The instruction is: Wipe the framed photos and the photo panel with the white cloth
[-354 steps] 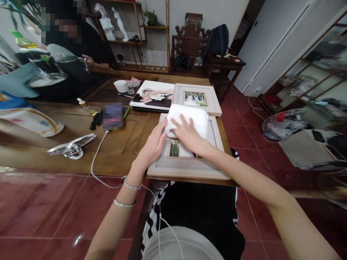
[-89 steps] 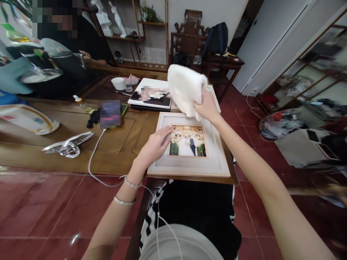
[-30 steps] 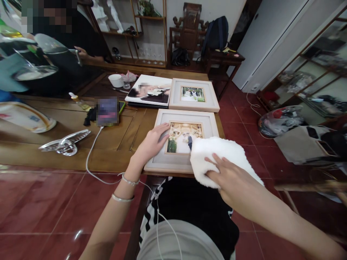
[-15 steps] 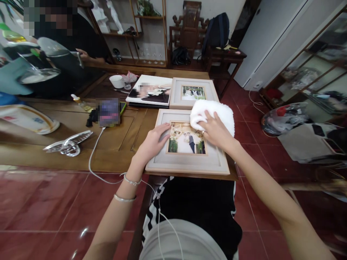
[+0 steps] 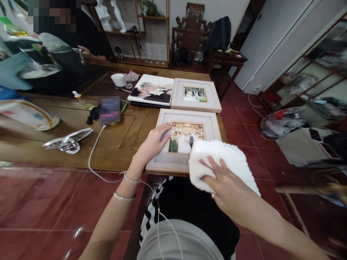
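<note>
A framed wedding photo (image 5: 178,164) lies flat at the table's near edge, its pale wooden rim around a light mat. My left hand (image 5: 155,140) rests on the frame's left side with its fingers stretched out, touching the mat near the picture. In my right hand (image 5: 221,177) is a fluffy white cloth (image 5: 230,153), gripped from above and pressed over the frame's lower right corner. That corner and part of the picture are hidden under the cloth, which hangs past the frame's right edge.
Behind lie a second framed photo (image 5: 214,104) and a photo panel (image 5: 154,90). A phone (image 5: 110,110) with a white cable, a silver hair clip (image 5: 69,141) and a small dropper bottle (image 5: 82,101) are on the left. Across the table sits another person (image 5: 92,36).
My right hand has brought the white cloth from the frame's upper right corner down towards me to its lower right corner. My left hand has stayed in place.
</note>
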`<state>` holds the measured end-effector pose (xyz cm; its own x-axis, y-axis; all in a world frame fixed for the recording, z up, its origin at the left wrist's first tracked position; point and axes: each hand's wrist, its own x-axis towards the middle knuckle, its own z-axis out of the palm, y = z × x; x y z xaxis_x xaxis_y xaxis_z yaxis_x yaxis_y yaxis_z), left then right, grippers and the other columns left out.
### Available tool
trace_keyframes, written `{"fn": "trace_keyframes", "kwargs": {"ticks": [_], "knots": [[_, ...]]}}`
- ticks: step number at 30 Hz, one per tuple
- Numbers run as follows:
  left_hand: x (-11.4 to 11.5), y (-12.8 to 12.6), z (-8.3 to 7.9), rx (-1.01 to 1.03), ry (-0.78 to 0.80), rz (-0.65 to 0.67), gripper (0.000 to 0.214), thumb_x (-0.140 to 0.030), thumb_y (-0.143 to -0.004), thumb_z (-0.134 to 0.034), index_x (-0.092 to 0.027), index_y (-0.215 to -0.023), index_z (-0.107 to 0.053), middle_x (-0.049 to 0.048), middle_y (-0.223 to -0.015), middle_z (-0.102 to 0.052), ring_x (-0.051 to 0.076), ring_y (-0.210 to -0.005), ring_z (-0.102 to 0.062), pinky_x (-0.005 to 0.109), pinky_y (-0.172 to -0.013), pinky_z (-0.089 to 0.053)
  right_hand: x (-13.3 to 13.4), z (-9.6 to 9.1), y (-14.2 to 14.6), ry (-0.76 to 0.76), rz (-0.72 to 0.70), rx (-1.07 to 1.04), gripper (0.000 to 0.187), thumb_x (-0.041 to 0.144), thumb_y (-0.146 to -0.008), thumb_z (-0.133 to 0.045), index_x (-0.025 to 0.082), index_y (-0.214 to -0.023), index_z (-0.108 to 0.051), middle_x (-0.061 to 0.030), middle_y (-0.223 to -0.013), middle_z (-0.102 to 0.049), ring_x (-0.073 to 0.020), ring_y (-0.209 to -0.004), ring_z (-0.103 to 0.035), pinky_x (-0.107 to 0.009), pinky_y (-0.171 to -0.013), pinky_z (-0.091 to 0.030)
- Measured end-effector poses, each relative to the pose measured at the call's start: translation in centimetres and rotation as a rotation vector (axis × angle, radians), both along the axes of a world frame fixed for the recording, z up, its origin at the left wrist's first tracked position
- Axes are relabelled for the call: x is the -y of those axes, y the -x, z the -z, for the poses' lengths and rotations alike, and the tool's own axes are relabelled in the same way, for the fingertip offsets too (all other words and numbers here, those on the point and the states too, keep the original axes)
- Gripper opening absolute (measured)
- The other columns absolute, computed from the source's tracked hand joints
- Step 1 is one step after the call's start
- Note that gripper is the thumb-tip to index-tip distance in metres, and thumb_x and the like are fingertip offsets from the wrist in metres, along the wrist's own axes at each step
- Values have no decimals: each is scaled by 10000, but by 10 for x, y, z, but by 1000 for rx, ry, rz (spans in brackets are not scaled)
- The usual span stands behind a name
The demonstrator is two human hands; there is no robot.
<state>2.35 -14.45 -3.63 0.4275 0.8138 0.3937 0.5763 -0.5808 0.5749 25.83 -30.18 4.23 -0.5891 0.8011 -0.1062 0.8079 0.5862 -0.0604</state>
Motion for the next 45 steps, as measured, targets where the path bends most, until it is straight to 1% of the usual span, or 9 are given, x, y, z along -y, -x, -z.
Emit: {"fn": "trace_keyframes", "kwargs": {"ticks": [4, 12, 16, 20, 25, 28, 31, 39, 45], "knots": [[0, 0, -1, 3, 5, 10, 372, -275, -909, -513, -135, -1244, -591, 143, -1330, -584, 250, -1271, -519, 447, -1096, -384, -24, 13, 3, -60, 61, -32, 513, 27, -677, -475, 147, -1144, -650, -196, -1412, -479, -417, -1351, -342, -644, -1049, -351], [1, 2, -4, -5, 8, 34, 396, -269, -903, -530, -117, -1265, -581, 154, -1338, -576, 255, -1277, -511, 438, -1102, -373, -128, 31, -17, -270, 206, -142, 558, 42, -738, -477, 83, -1290, -549, -185, -1454, -434, -362, -1400, -271, -565, -1128, -229], [2, 2, -5, -2, 6, 24, 397, -266, -901, -537, -95, -1256, -586, 168, -1328, -580, 253, -1263, -526, 425, -1096, -380, -154, 34, -17, -299, 176, -96, 556, 52, -743, -504, 107, -1294, -556, -142, -1479, -412, -381, -1418, -205, -603, -1125, -178], [2, 1, -4, 12, 16, 11, 398, -252, -901, -537, -88, -1260, -584, 167, -1332, -578, 248, -1262, -526, 412, -1098, -379, -138, 32, -10, -231, 117, -55, 475, 55, -774, -479, 108, -1230, -602, -146, -1453, -449, -370, -1400, -265, -617, -1113, -188], [2, 0, -2, 23, 12, 4, 393, -242, -903, -534, -62, -1247, -591, 181, -1324, -580, 246, -1260, -527, 392, -1101, -375, -73, 12, -6, -44, 33, -95, 437, 23, -724, -486, 95, -1118, -659, -180, -1392, -511, -355, -1393, -292, -600, -1121, -216], [2, 0, -1, 26, -3, 10, 382, -243, -910, -522, -73, -1244, -591, 172, -1323, -584, 241, -1258, -529, 395, -1098, -379, -33, 0, -5, 83, 17, -128, 492, -8, -669, -479, 140, -1098, -671, -152, -1437, -468, -348, -1406, -267, -608, -1116, -242], [2, 0, -1, 25, -10, 6, 374, -247, -920, -503, -77, -1241, -591, 172, -1322, -584, 242, -1258, -528, 402, -1095, -381, -11, 1, -5, 120, 26, -202, 527, -23, -626, -461, 167, -1067, -678, -119, -1484, -407, -332, -1416, -242, -608, -1125, -237], [5, 4, -4, 58, 19, 69, 369, -285, -933, -491, -134, -1257, -583, 138, -1331, -584, 230, -1256, -528, 402, -1092, -380, -10, 30, -7, -23, 118, -436, 426, -13, -625, -436, 138, -942, -678, -118, -1436, -475, -242, -1420, -265, -505, -1186, -181], [6, 3, -5, 103, 32, 24, 375, -296, -975, -383, -136, -1242, -593, 129, -1300, -608, 224, -1236, -544, 400, -1081, -394, -16, 33, 36, -50, 286, -411, 448, 31, -716, -504, 153, -1118, -661, -117, -1454, -456, -304, -1423, -237, -556, -1180, -108]]}}
